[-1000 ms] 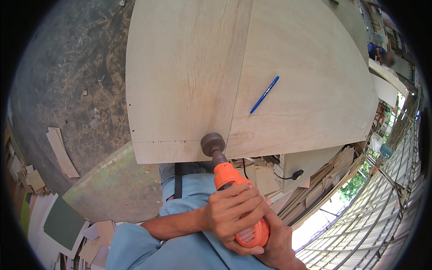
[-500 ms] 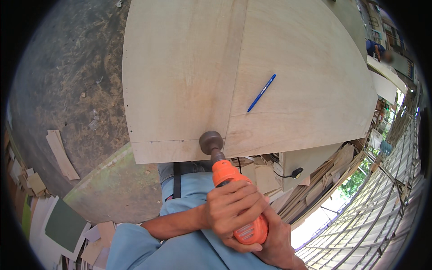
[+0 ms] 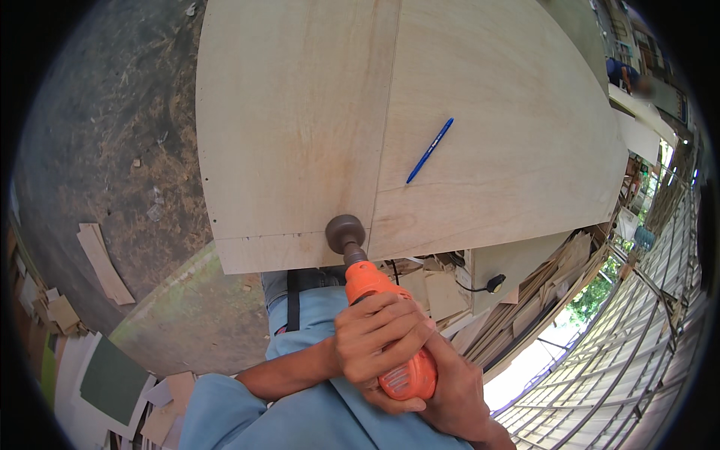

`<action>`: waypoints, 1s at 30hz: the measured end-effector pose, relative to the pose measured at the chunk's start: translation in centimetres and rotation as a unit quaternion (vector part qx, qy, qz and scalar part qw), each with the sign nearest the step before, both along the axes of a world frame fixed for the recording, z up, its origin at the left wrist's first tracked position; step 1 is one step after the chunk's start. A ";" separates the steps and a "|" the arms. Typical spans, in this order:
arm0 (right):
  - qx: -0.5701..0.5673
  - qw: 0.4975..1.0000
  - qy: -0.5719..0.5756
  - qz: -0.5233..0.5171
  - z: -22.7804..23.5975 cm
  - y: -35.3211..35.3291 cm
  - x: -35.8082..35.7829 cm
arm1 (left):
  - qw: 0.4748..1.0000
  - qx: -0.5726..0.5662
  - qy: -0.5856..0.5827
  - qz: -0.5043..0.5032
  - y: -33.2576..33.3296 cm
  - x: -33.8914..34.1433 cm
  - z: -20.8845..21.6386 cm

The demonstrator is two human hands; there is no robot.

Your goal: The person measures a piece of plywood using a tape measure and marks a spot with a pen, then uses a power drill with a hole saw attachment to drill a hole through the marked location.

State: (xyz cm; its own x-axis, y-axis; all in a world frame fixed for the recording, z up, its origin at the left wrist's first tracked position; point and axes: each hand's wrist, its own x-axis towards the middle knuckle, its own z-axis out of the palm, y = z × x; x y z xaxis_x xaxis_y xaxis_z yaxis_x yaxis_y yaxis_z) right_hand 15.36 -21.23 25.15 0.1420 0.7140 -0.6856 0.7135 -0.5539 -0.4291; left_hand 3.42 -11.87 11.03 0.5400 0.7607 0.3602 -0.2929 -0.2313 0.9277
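Note:
An orange power drill (image 3: 409, 377) points away from me, with a round, dark hole saw (image 3: 345, 233) in its chuck. The hole saw is at the plywood panel (image 3: 292, 135), near its front edge and beside a pencil line; whether it cuts in, I cannot tell. My left hand (image 3: 382, 349) wraps over the drill's body from the left. Around the handle on the right side closes my right hand (image 3: 454, 390), its fingers partly hidden behind the drill. A blue pen (image 3: 430, 151) lies on the panel, beyond the drill to the right.
A black cord with a plug (image 3: 495, 284) lies below the panel's front edge at right. Stacked boards (image 3: 536, 300) stand there too. Wood offcuts (image 3: 105, 262) lie on the floor at left. At far right, another person (image 3: 621, 73) bends over.
The drill and both hands have shifted slightly left in the picture. The panel and pen have shifted a little left too. Both hands keep their hold.

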 end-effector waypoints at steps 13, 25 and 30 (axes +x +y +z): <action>-0.066 0.995 -0.029 -0.069 2.0 1.1 2.1 | 0.999 0.008 0.015 0.045 -0.2 0.4 0.0; -0.130 0.987 0.048 -0.086 1.1 -1.0 3.1 | 0.997 -0.018 0.038 0.062 -1.0 1.1 1.3; -0.119 0.987 0.057 -0.091 0.9 -0.5 3.1 | 0.998 -0.033 0.025 0.047 -1.1 1.2 1.3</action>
State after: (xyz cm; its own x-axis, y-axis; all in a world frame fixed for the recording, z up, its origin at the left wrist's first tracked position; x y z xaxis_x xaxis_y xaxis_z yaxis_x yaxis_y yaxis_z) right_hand 18.49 -21.70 26.03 0.1657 0.5012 -0.8493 0.5474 -0.7631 -0.3435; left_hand 4.58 -12.93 12.32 0.4818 0.8299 0.2813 -0.2249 -0.1931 0.9551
